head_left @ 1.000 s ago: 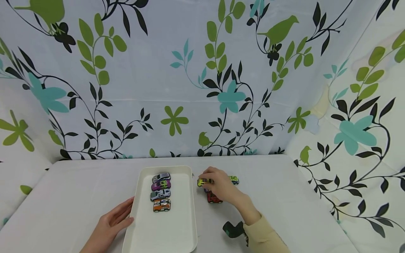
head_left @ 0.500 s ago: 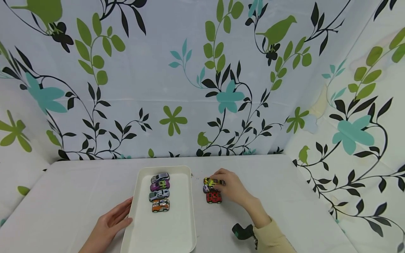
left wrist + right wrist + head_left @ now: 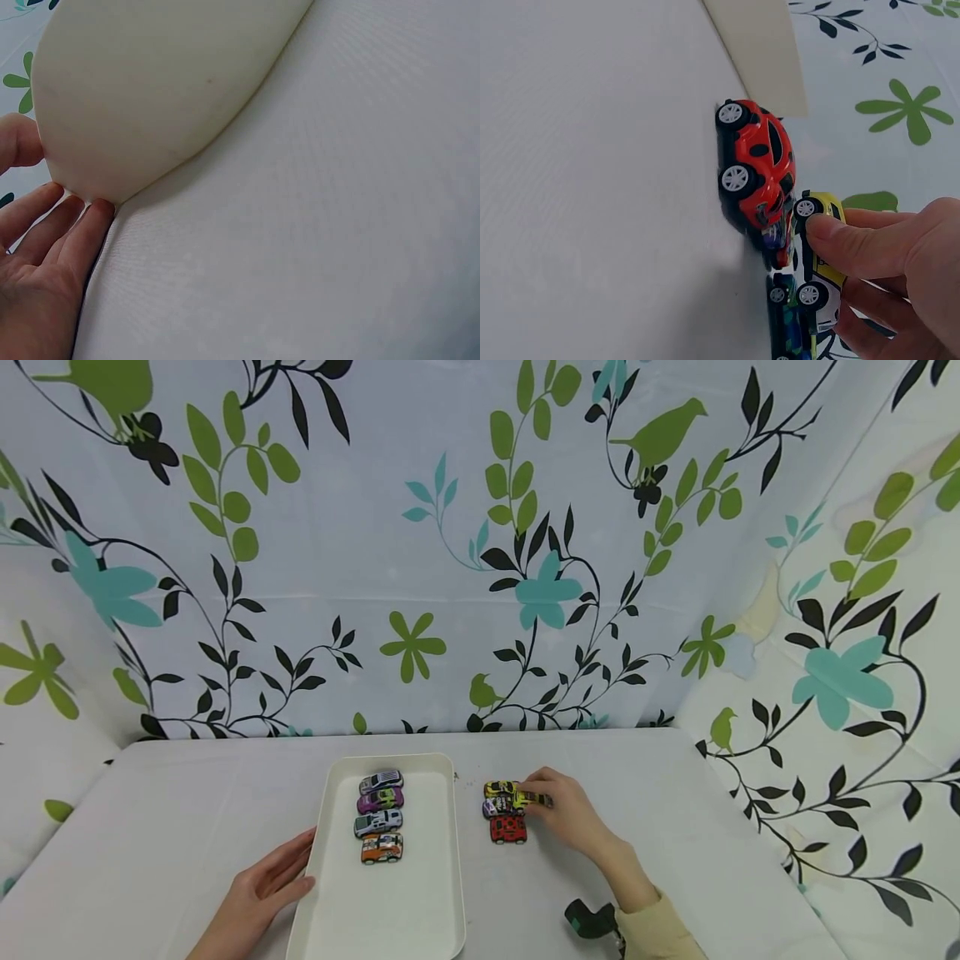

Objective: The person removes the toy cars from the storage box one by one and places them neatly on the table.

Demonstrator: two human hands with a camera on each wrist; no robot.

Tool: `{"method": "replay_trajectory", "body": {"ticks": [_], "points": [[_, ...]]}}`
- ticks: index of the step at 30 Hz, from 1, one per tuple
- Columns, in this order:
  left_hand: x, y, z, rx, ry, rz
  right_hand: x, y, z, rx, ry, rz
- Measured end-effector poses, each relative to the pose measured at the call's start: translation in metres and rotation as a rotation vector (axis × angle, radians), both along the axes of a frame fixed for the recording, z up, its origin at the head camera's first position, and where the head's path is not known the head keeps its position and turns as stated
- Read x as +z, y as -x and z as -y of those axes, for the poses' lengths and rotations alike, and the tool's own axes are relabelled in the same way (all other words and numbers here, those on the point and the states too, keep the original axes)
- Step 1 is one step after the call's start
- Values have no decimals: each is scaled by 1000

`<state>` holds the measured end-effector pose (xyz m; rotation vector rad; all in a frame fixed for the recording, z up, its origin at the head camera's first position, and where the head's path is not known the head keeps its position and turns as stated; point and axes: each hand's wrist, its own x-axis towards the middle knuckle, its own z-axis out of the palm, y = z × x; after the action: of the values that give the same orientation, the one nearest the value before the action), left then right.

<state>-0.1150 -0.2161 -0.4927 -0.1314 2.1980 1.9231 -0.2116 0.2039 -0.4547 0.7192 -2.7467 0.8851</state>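
My right hand (image 3: pixel 568 812) pinches a yellow-and-black toy car (image 3: pixel 825 259) between thumb and fingers, at the right side of a short row of toy cars. That row has a yellow car (image 3: pixel 498 788) at the far end, a purple-and-white one (image 3: pixel 497 807) in the middle and a red one (image 3: pixel 508 830) nearest me. In the right wrist view a blue-green car (image 3: pixel 781 319) shows partly behind the held car. My left hand (image 3: pixel 258 897) rests with straight fingers against the left side of a white tray (image 3: pixel 390 918); its fingertips touch the outer wall in the left wrist view.
Inside the tray stand a silver car (image 3: pixel 381 781), a purple car (image 3: pixel 380 800), a grey-blue car (image 3: pixel 378 822) and an orange car (image 3: pixel 382 848) in a column. A black device (image 3: pixel 588 920) is at the right wrist. Patterned cloth (image 3: pixel 412 527) hangs behind the table.
My right hand has moved rightward from the far end of the row, and the yellow-and-black toy car in its fingers has shifted right too. The left hand and tray stay in place.
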Motion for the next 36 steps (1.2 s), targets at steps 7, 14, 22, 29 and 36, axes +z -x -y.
{"method": "replay_trajectory", "body": {"ticks": [7,14,22,29,36], "points": [[0,0,0,-2,1,7,-7,-2,-12,-38,9,-11],[-1,1,0,-2,7,2,-10,-1,-17,-40,-4,-4],[0,1,0,3,7,13,-11,-2,-22,-22,-37,-26],[0,1,0,1,5,8,-14,-1,-26,-9,-50,-79],[0,1,-1,2,-5,11,-14,-1,-28,6,-59,-56]]}}
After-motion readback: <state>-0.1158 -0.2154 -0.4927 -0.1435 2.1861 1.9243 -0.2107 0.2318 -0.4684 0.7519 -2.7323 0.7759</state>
